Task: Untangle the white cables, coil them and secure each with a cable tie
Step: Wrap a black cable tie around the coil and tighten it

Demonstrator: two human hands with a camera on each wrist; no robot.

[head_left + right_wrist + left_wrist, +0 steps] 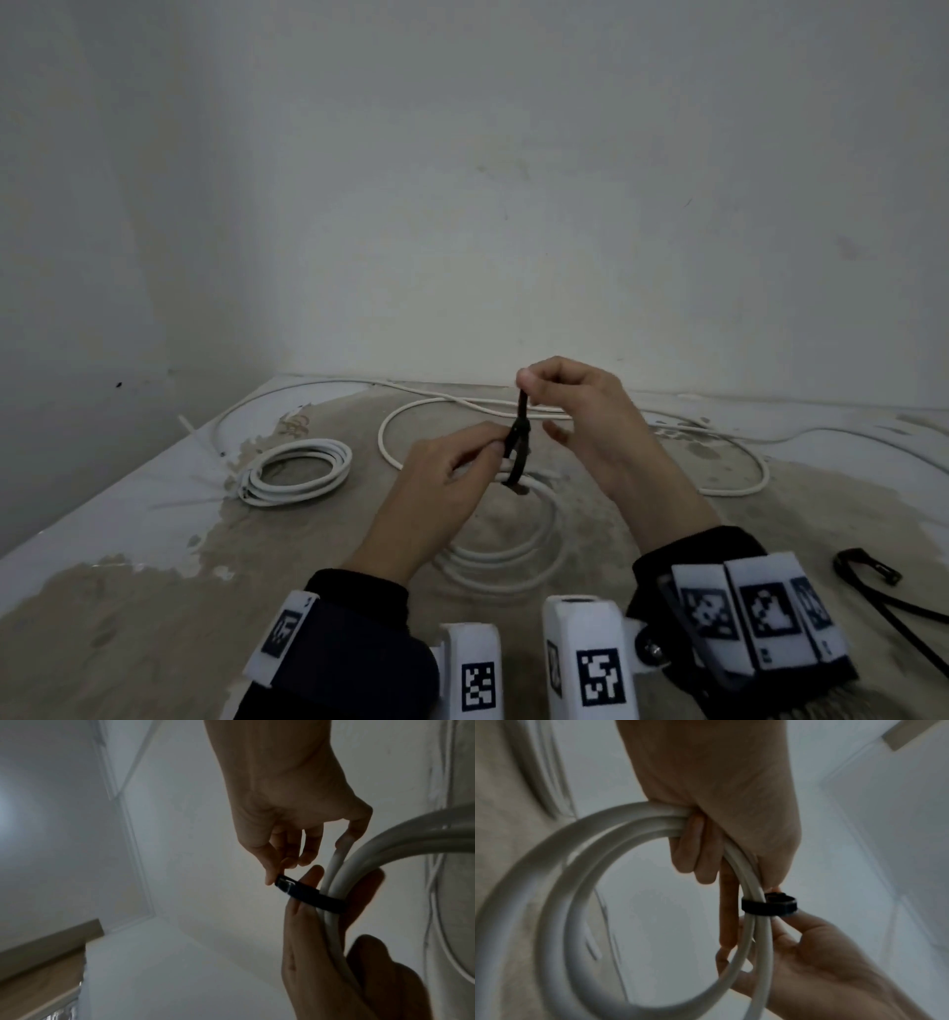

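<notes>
A white cable coil [506, 552] hangs above the table, and my left hand [490, 446] grips its top strands. In the left wrist view those fingers [693, 850] curl round the coil [552, 874]. A black cable tie [517, 457] is looped around the bundled strands [334, 882]. My right hand [529, 393] pinches the tie's free end, held up above the loop. The right wrist view shows thumb and finger closed on the tie [303, 892] near its buckle. A second white coil [295, 473] lies flat at the table's left.
A long loose white cable [739, 491] snakes across the back of the stained table [154, 616] in wide loops. Another black tie [873, 575] lies at the right edge. Bare walls close off the back and left side.
</notes>
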